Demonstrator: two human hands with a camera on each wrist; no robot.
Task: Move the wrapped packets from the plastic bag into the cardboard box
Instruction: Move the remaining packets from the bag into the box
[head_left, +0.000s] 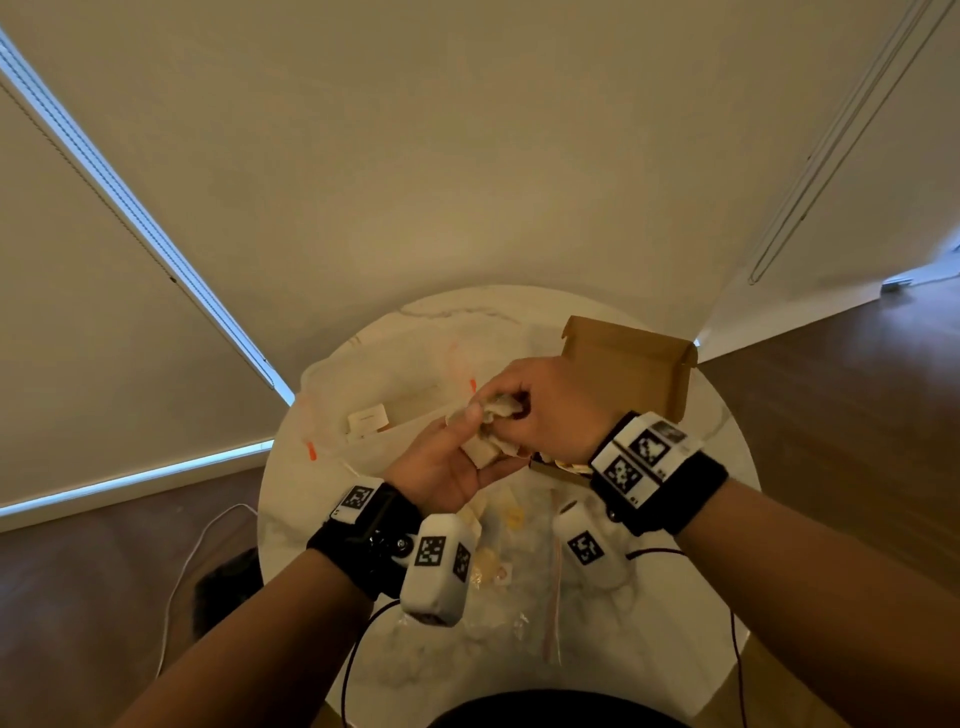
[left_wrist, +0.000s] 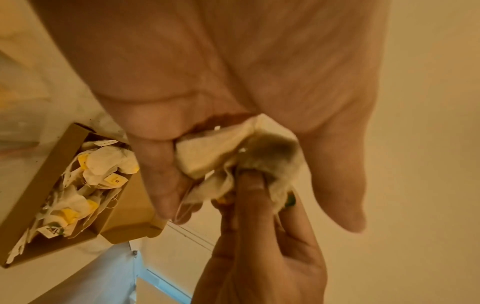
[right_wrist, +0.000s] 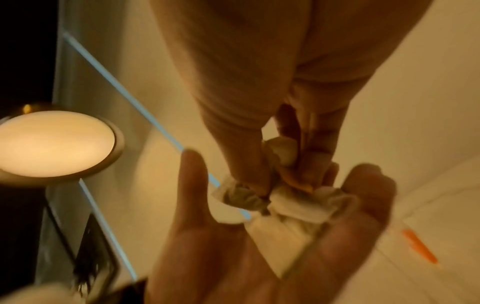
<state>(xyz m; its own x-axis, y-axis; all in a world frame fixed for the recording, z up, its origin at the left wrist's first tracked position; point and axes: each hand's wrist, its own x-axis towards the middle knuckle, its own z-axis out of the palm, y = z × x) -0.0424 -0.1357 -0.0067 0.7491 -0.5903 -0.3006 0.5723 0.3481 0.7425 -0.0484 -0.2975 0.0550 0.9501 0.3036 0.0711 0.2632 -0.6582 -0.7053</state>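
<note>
Above round white marble table (head_left: 717, 467), both hands meet. Left hand (head_left: 441, 467), palm up w/ fingers loosely curled, cradles crumpled white paper-wrapped packets (head_left: 485, 449); right hand (head_left: 545, 405) pinches them from above w/ thumb & fingers. Open brown cardboard box (head_left: 634, 364), just right, holds more packets. Clear plastic bag (head_left: 395, 374) lies behind the hands.

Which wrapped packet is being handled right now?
Start at the round white marble table; above its middle, beside the open brown cardboard box, the left hand and right hand meet. Both grip the crumpled white packet, the only one off the table.
</note>
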